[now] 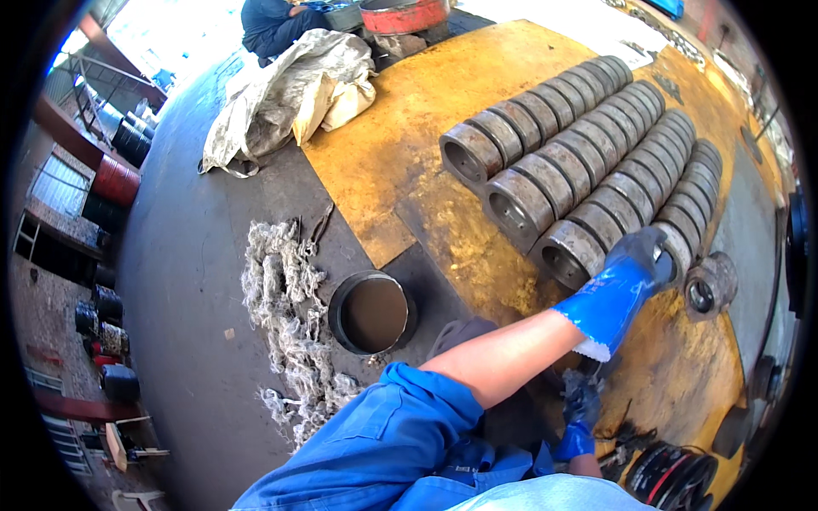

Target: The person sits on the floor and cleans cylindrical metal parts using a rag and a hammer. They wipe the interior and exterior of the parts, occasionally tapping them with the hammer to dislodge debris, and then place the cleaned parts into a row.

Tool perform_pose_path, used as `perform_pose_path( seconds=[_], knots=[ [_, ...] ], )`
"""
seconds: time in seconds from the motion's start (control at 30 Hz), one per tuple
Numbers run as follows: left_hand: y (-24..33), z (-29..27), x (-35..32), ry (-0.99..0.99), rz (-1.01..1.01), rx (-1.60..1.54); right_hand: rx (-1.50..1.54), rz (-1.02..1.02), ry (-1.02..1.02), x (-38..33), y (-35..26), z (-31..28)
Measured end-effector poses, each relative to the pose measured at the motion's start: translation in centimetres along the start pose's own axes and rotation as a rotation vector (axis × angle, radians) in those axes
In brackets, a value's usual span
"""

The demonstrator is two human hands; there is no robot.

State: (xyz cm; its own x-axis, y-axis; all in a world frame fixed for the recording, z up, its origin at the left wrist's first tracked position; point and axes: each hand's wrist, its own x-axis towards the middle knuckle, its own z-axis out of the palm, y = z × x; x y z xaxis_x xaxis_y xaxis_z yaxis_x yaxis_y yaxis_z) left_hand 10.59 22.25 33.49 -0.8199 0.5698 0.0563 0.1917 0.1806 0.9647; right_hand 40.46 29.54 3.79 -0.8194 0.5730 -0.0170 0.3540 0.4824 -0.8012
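Observation:
Both my hands wear blue rubber gloves with dark, dirty fingers. My left hand reaches across to the right, its fingers closed on the rim of a thick steel ring at the near end of the rightmost row. Beside that hand, another steel ring lies apart from the rows. My right hand is low, close to my body, below my left forearm. Its fingers look curled and soiled; what they hold, if anything, cannot be made out. Several rows of steel rings lie on their sides on a stained yellow sheet.
A round container of brown liquid stands left of my arm, beside a heap of grey-white rag yarn. Farther off lie crumpled sacks. Another person sits near a red drum. A black-and-red round object lies lower right.

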Motion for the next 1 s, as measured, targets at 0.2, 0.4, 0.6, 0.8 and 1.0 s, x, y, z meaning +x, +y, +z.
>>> perform_pose_path(
  seconds=[0.2, 0.4, 0.6, 0.8, 1.0],
  knots=[
    [0.1, -0.6, -0.7, 0.111, 0.062, 0.051, -0.413, 0.171, 0.060, 6.9, 2.8, -2.7],
    [1.1, -1.6, -1.4, 0.169, 0.084, -0.020, -0.639, 0.427, 0.292, 11.8, 4.1, -1.1],
    [0.8, -0.6, -0.9, 0.099, 0.062, 0.012, -0.725, 0.456, 0.261, 14.9, 2.7, 3.6],
    [-0.2, -1.7, 0.2, -0.113, 0.232, 0.079, -0.648, -0.209, -0.045, 17.5, -1.6, 9.5],
    [2.1, -1.1, -2.5, -0.143, 0.001, -0.282, 0.253, -0.209, -0.115, 8.0, 0.7, 11.6]
  ],
)
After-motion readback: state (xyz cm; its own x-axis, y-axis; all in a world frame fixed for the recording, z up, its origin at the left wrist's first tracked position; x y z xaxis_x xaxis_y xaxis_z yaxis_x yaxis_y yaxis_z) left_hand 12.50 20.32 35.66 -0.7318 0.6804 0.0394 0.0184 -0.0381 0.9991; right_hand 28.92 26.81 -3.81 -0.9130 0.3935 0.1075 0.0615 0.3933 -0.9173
